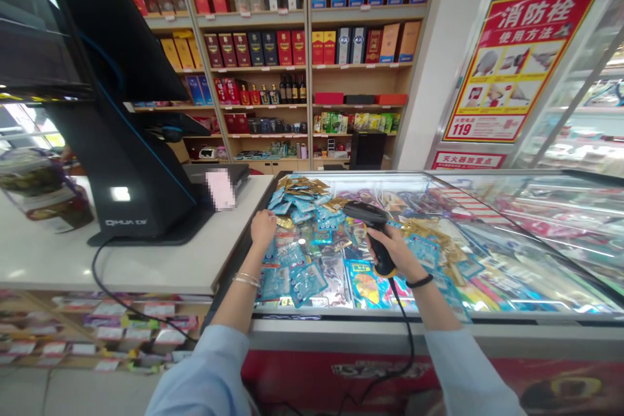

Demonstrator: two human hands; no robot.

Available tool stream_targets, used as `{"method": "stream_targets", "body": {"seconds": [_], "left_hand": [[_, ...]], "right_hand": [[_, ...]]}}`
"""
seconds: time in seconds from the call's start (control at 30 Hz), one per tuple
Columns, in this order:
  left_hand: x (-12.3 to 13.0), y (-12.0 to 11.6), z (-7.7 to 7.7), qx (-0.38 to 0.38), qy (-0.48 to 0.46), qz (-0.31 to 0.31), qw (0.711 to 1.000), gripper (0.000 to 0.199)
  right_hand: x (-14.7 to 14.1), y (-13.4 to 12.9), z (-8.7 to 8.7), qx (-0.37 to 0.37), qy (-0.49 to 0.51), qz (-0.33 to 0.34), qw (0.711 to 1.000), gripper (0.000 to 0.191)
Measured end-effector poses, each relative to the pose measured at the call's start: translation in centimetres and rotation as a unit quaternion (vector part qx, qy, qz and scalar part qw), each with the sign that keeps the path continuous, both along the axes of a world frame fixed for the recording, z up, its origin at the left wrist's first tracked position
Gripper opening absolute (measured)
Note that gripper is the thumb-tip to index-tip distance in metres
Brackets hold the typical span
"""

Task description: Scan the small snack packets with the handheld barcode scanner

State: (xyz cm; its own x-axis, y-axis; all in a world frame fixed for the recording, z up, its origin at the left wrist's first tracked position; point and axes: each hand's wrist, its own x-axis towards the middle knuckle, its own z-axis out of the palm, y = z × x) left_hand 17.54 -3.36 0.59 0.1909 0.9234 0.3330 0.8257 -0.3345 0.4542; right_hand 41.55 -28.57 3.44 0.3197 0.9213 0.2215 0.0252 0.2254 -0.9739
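Note:
In my right hand (pixel 394 248) is a black barcode scanner (pixel 366 212), its fingers wrapped round the grip and its cord hanging down over the freezer front. My left hand (pixel 264 227) is at the left edge of the freezer, fingers curled beside a heap of small blue and gold packets (pixel 297 198). What it grips, if anything, is hidden. Clear-and-blue packets (pixel 308 283) lie spread below the heap on the glass-topped chest freezer (pixel 390 326). Right of the scanner are more gold packets (pixel 431 240). Colourful packages show under the glass.
A black checkout terminal (pixel 141 188) stands on the white counter (pixel 231 231) to the left, with lidded tubs (pixel 53 192) beside it. Shelves (pixel 258 68) of boxes and bottles line the back. A red fire-hydrant notice (pixel 524 62) hangs on the right.

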Motion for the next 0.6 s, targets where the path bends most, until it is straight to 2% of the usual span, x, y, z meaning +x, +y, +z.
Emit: {"method": "stream_targets", "body": {"seconds": [0.1, 0.17, 0.37, 0.6], "left_hand": [[0.3, 0.8, -1.4, 0.028, 0.055, 0.039, 0.997, 0.037], [0.8, 1.1, -1.8, 0.032, 0.083, 0.059, 0.994, 0.039], [2.1, 1.7, -1.5, -0.002, 0.145, 0.067, 0.987, 0.054], [2.5, 1.8, -1.1, -0.014, 0.154, 0.067, 0.986, 0.081]], "right_hand": [[0.3, 1.2, -0.9, -0.007, 0.010, 0.013, 1.000, 0.039], [0.6, 1.6, -1.3, -0.015, 0.025, 0.010, 1.000, 0.039], [1.2, 1.5, -1.7, -0.005, 0.062, -0.003, 0.998, 0.036], [1.5, 1.4, -1.9, 0.002, 0.081, -0.013, 0.997, 0.037]]}}
